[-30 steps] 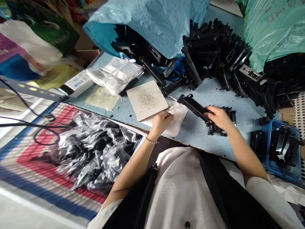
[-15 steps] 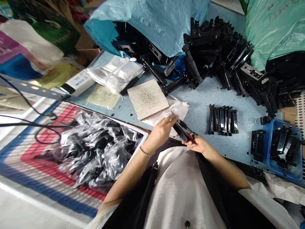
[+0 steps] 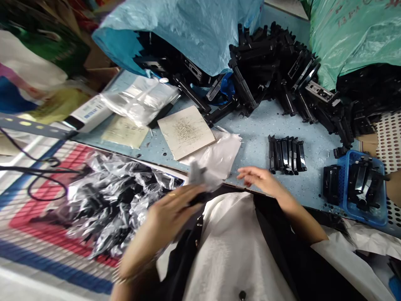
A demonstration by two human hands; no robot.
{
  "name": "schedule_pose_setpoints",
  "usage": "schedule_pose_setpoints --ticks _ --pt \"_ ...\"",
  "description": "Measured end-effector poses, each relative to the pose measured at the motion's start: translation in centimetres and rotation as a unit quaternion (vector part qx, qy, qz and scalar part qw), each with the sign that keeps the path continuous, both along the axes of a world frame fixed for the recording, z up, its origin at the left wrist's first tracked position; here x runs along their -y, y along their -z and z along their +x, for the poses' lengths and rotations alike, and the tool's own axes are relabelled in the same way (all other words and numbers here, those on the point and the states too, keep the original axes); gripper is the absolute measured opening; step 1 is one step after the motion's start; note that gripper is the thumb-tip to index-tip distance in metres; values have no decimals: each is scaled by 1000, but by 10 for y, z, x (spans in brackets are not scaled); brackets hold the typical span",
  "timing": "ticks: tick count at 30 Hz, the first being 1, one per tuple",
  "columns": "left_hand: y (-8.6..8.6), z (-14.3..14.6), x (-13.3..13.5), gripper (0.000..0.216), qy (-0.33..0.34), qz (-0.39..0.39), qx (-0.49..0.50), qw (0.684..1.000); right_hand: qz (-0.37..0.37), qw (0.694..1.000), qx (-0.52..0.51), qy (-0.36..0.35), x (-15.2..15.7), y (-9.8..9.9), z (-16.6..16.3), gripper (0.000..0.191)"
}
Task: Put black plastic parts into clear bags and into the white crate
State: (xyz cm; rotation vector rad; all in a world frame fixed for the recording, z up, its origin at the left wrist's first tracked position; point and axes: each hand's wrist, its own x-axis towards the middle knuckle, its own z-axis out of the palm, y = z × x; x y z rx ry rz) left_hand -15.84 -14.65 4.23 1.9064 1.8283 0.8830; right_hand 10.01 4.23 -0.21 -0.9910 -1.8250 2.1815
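Note:
Blurred by motion, my left hand (image 3: pixel 173 213) is closed around a black part in a clear plastic bag (image 3: pixel 203 179), beside the table's front edge. My fingers partly hide the part. My right hand (image 3: pixel 260 179) is at the table edge, fingers loosely stretched and apart, holding nothing. Between the hands and a square board (image 3: pixel 186 131) with dark specks lies a stack of clear plastic bags (image 3: pixel 227 152). Beyond my right hand, several black plastic parts (image 3: pixel 286 154) lie in a neat row.
A crate (image 3: pixel 78 246) at the left holds bagged black parts (image 3: pixel 115 209). A large heap of black parts (image 3: pixel 266 62) lies between a blue bag (image 3: pixel 188 25) and a green bag (image 3: pixel 354 42). At the right stands a blue basket (image 3: pixel 346 179) with more parts.
My left hand has moved left and toward my body with the black part, now in a plastic bag. My right hand has let go of it and opened. The view has shifted slightly.

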Motion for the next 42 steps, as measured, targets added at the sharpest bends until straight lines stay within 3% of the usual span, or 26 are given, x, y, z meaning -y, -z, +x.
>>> schedule_pose_setpoints --ticks 2,3,5,7,8,10,12,15,17,19,21,23,25,28,30,33,36,39,42 --pt "8 -50 33 37 -76 -13 -38 996 168 980 107 18 -26 -17 19 37" --pt "19 -77 46 34 -119 -21 -70 990 260 947 185 15 -38 -25 27 36" --pt "47 -126 62 26 -210 -66 -142 965 400 850 343 -5 -58 -36 39 34" --pt "75 -155 62 17 -269 -79 -182 942 454 769 449 -23 -68 -40 43 29" --pt "85 -158 56 15 -285 -71 -189 937 457 749 479 -29 -69 -41 42 28" --pt "94 -141 32 14 -297 -38 -179 937 460 720 518 -43 -64 -38 38 28" --pt "92 -96 -6 18 -285 -11 -144 947 473 695 538 -62 -55 -33 32 30" --pt "87 -9 -70 17 -179 24 -47 983 491 678 541 -74 -43 -25 27 29" --pt "90 33 -106 15 -120 11 -35 992 500 674 538 -78 -40 -22 29 33" --pt "95 52 -130 14 -106 -20 -24 994 500 679 532 -80 -42 -20 34 38" --pt "98 48 -142 15 -130 -52 18 990 486 700 519 -71 -48 -17 42 35" --pt "98 34 -145 15 -159 -86 82 980 460 745 481 -33 -53 -15 50 30" --pt "96 19 -144 18 -173 -125 146 966 402 826 395 30 -54 -11 55 28" --pt "96 9 -142 17 -177 -164 233 942 183 961 186 89 -40 0 48 31" --pt "99 7 -143 12 -175 -160 242 941 -1 995 52 89 -21 12 32 32" --pt "104 4 -142 20 -143 -102 167 970 -234 968 -42 75 6 34 4 28" --pt "101 2 -133 36 -98 -23 76 992 -391 914 -50 94 19 51 -16 21" --pt "87 14 -117 46 -35 40 22 998 -448 884 -67 117 17 59 -25 19" --pt "68 40 -97 53 58 76 27 995 -420 889 -93 159 11 58 -28 21"
